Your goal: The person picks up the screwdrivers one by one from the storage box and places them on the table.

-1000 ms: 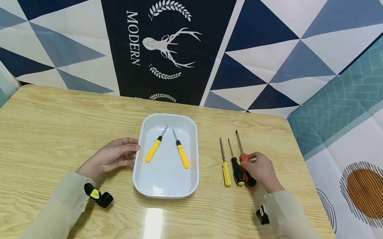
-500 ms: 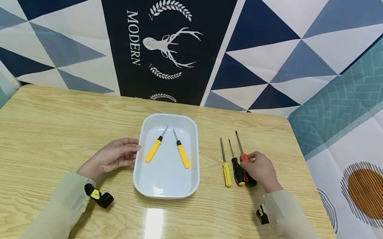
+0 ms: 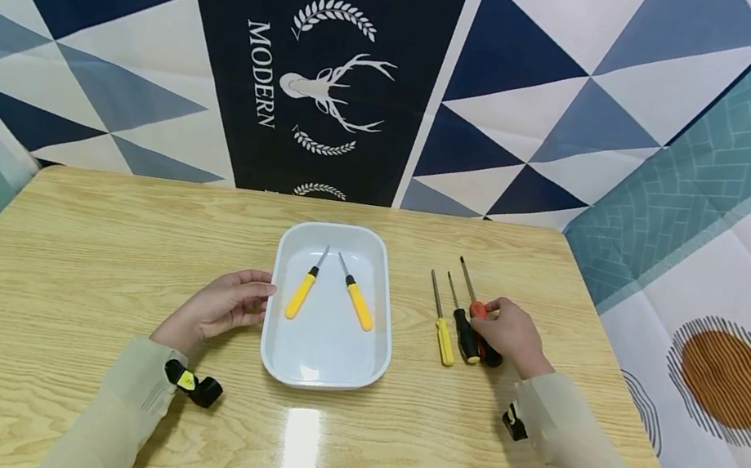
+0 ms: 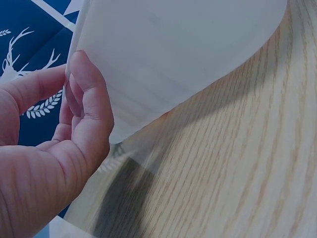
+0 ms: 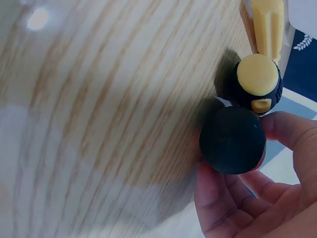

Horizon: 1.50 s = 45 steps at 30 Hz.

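Red screwdriver (image 3: 479, 309) is pointing forward, the right grip (image 3: 511, 333) pinching it; farther left, the left grip (image 3: 228, 302) is holding the tray (image 3: 324, 348).

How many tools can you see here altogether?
5: a left yellow tool and a right yellow tool in the white tray; on the table beside it, a yellow screwdriver and a black screwdriver; in the right hand, a red-and-black screwdriver. None look hidden.
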Each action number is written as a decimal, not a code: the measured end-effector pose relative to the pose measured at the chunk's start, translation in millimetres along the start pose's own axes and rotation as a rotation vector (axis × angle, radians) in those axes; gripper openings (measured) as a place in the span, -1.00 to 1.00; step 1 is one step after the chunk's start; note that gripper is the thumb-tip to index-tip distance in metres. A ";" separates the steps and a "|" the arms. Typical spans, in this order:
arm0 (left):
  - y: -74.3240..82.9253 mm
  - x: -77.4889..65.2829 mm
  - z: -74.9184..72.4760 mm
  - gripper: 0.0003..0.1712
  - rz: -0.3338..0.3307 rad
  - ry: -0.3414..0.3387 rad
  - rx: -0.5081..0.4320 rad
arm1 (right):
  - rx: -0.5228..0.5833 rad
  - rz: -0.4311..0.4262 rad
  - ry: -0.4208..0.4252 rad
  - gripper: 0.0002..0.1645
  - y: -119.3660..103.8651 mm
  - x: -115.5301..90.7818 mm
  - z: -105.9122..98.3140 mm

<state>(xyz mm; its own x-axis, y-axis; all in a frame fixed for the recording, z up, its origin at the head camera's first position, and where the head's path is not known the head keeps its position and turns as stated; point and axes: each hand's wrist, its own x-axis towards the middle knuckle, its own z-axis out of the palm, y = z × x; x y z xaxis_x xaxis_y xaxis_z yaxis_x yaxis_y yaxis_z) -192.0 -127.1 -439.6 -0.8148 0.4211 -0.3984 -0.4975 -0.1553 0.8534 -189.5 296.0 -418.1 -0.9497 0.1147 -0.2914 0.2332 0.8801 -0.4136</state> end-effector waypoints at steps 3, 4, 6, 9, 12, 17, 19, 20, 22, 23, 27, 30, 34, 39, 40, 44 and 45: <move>0.1 0.0 0.1 -0.54 0.001 -0.001 -0.001 | -0.005 0.002 -0.006 -0.46 0.5 -0.4 -0.2; 0.1 -0.1 0.2 -0.55 0.001 -0.001 -0.003 | -0.006 0.001 -0.006 -0.46 0.7 -0.5 -0.3; 0.2 -0.3 0.2 -0.55 0.001 -0.002 -0.005 | -0.009 -0.001 -0.007 -0.46 1.0 -1.0 -0.4; 0.0 -0.2 0.1 -0.54 -0.002 -0.001 -0.006 | -0.020 -0.006 -0.007 -0.46 0.9 -2.2 -0.9; -0.4 0.3 -0.2 -0.54 -0.004 0.001 -0.008 | -0.025 -0.009 -0.007 -0.45 0.4 -3.6 -2.1; -0.9 1.2 -0.1 -0.57 0.000 -0.002 -0.008 | -0.022 -0.012 -0.020 -0.44 -0.3 -5.9 -4.1; -1.0 1.6 0.1 -0.57 0.005 -0.007 -0.006 | -0.026 -0.013 -0.026 -0.43 -0.4 -6.8 -4.8; -1.1 1.8 0.1 -0.56 0.006 -0.008 -0.005 | -0.024 -0.013 -0.028 -0.43 -0.6 -7.3 -5.2; -1.1 2.1 0.1 -0.56 0.009 -0.010 -0.001 | -0.023 -0.015 -0.026 -0.42 -0.9 -8.1 -6.1; -1.0 2.2 0.1 -0.56 0.009 -0.010 0.000 | -0.023 -0.015 -0.021 -0.41 -1.1 -8.3 -6.6; -1.0 2.1 0.1 -0.57 0.011 -0.015 0.006 | -0.017 -0.016 -0.018 -0.35 -2.8 -8.8 -7.9; -1.3 1.8 0.0 -0.57 0.011 -0.018 0.007 | -0.006 -0.012 -0.019 -0.32 -5.4 -9.7 -9.2; -0.6 1.7 0.1 -0.55 0.015 -0.015 0.013 | 0.027 -0.015 0.002 -0.35 -10.6 -12.5 -12.5; -0.4 1.9 0.7 -0.54 0.009 0.000 0.020 | 0.043 -0.017 0.027 -0.42 -17.7 -16.4 -14.6; -0.6 1.8 0.4 -0.54 0.010 -0.001 0.021 | 0.045 -0.021 0.032 -0.42 -19.0 -16.9 -14.5; -1.6 1.8 0.1 -0.55 0.005 0.005 0.007 | 0.065 -0.037 0.060 -0.46 -25.5 -17.7 -12.1; -1.8 1.7 -0.1 -0.55 0.005 0.004 0.004 | 0.071 -0.048 0.068 -0.47 -27.4 -18.1 -11.0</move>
<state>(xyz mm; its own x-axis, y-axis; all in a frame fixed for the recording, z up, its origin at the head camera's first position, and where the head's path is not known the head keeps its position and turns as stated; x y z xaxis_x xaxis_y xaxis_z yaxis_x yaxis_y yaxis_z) -192.6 -126.1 -441.8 -0.8183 0.4170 -0.3957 -0.4924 -0.1533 0.8568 -181.0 274.8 -392.0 -0.9717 0.1063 -0.2111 0.1988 0.8508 -0.4865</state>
